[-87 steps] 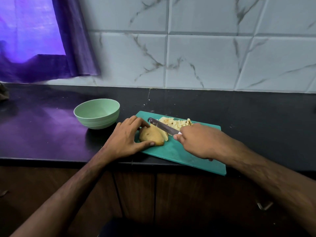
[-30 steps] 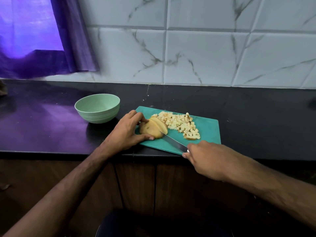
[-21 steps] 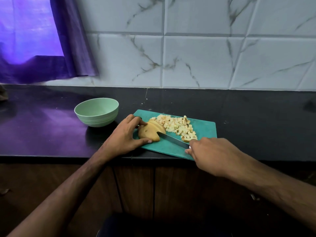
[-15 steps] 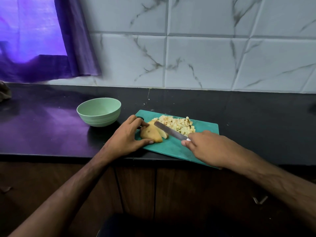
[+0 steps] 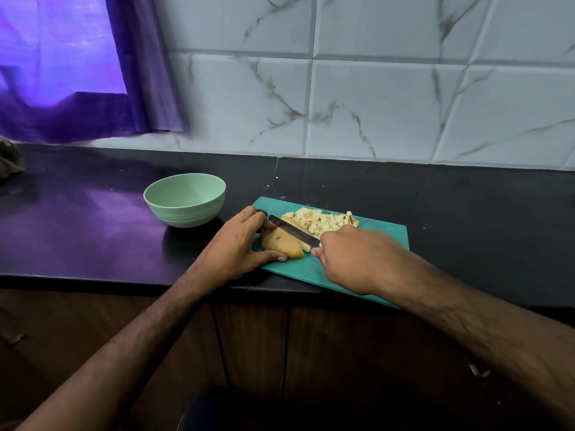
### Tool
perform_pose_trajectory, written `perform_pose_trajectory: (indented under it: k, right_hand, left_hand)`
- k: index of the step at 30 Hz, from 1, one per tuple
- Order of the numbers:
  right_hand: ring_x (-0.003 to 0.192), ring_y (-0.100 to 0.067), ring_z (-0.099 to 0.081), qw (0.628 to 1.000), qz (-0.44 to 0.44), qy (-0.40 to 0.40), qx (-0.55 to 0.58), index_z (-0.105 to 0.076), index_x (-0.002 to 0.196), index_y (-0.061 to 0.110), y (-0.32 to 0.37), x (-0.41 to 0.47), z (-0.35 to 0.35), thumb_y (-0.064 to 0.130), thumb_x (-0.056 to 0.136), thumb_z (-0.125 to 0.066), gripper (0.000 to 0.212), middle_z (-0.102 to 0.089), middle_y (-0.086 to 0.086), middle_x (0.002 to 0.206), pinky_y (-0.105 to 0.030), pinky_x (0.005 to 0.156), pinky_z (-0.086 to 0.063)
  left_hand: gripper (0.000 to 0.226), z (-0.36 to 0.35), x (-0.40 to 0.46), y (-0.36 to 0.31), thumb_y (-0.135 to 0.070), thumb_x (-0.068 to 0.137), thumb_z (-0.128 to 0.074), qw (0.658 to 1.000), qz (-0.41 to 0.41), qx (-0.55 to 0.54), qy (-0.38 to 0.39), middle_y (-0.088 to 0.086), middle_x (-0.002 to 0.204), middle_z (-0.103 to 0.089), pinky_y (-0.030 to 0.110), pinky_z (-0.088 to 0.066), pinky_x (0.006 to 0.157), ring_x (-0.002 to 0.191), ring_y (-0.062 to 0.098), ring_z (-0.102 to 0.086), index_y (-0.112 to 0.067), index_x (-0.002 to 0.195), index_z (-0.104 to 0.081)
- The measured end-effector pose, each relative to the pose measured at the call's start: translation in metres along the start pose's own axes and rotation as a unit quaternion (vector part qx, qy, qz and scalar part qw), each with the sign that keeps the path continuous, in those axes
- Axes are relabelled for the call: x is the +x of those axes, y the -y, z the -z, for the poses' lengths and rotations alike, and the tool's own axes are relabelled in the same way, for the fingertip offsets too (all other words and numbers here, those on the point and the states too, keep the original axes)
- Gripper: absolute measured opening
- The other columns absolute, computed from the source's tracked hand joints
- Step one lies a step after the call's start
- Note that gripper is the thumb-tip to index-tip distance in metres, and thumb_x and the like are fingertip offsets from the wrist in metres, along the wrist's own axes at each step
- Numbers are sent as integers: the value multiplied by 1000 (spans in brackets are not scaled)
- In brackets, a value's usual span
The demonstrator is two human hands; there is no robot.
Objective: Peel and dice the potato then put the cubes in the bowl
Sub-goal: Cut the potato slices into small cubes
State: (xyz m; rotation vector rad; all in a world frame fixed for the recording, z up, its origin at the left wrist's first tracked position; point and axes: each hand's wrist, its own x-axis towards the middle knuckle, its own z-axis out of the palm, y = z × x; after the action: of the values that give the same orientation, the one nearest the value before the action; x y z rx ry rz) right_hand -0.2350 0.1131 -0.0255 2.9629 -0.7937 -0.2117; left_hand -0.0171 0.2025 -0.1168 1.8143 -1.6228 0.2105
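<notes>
A yellowish potato piece (image 5: 280, 245) lies on the left part of a teal cutting board (image 5: 385, 241). My left hand (image 5: 238, 247) grips the potato from the left, thumb at its front and fingers curled over its back. My right hand (image 5: 357, 259) grips the handle of a knife (image 5: 294, 231), whose blade lies across the top of the potato near its right end. A heap of pale potato cubes (image 5: 320, 221) sits at the back of the board. The light green bowl (image 5: 185, 199) stands to the left of the board with nothing visible in it.
The board sits on a black counter (image 5: 482, 213) with its near corner over the front edge. A tiled wall runs behind, and a purple curtain (image 5: 93, 73) hangs at the back left. A brownish object (image 5: 9, 160) lies at the far left edge.
My right hand drew the knife back toward me, then pushed it forward again, so the blade now lies further across the potato. My left hand stays on the potato.
</notes>
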Motion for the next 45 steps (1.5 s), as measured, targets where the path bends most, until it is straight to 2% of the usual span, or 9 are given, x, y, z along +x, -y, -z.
perform_pose_trajectory:
  k: [4,11,14,19,25,30,35,38,45]
  right_hand:
    - [76,-12,-55,1000,9,2,1,-46,97,18,3,10,2,39,110,-32,29,-54,1,84,-34,65,-48]
    - [72,-16,-52,1000,10,-4,24,-43,81,16,20,44,-7,35,109,-37,35,-46,0,77,-36,69,-45]
    - [81,-18,-59,999,9,2,47,-53,96,13,16,34,-14,30,109,-40,25,-52,-1,83,-37,70,-50]
    - [75,-10,-56,995,1,35,91,-55,102,19,-3,-19,-40,42,110,-33,32,-56,2,87,-29,61,-42]
    - [76,-9,-55,998,-5,43,50,-50,98,24,-17,-40,-32,47,109,-31,31,-54,5,87,-32,68,-48]
    - [75,-9,-54,1000,-8,25,-7,-51,101,22,-19,-32,-18,48,109,-31,34,-54,5,84,-34,71,-51]
    - [72,-7,-51,999,-33,6,33,-52,101,21,-19,-18,-16,49,109,-30,38,-52,5,83,-28,58,-37]
    - [70,-7,-47,997,-36,-23,58,-46,95,25,-16,-15,-11,51,108,-28,34,-48,6,82,-28,55,-32]
    - [72,-6,-48,999,-18,-19,28,-49,106,22,-4,-7,-14,49,109,-29,34,-49,6,82,-29,57,-35]
  left_hand:
    - [65,0,1,1,-70,68,-72,1000,-8,-2,0,-29,100,-43,11,-41,77,92,0,-51,-17,105,-64]
    - [64,0,0,0,-65,69,-78,1000,-26,14,-10,-16,101,-48,37,-55,80,93,10,-58,-14,105,-63]
    - [65,-1,0,1,-73,69,-73,999,-19,24,-14,-16,104,-51,42,-57,79,97,12,-63,-20,104,-61]
    - [63,-2,0,-1,-71,66,-76,999,-8,24,-23,-14,100,-50,42,-57,78,90,12,-62,-20,99,-59]
    - [68,1,-2,-4,-74,64,-71,1000,0,19,-15,-13,103,-51,36,-57,82,93,8,-62,-19,102,-61]
    - [61,2,-5,-5,-67,67,-78,1000,-2,22,-14,-15,108,-52,37,-57,85,98,5,-64,-22,106,-61]
    - [47,2,-10,-4,-53,75,-81,1000,4,-10,-9,-10,111,-55,36,-57,89,102,4,-64,-23,105,-61]
    - [50,2,-8,-5,-54,75,-79,1000,9,-21,-6,-14,106,-54,34,-57,90,100,2,-62,-17,105,-63]
    - [53,3,-8,-5,-62,75,-73,1000,2,11,-8,-15,105,-54,36,-57,82,96,5,-61,-18,104,-64]
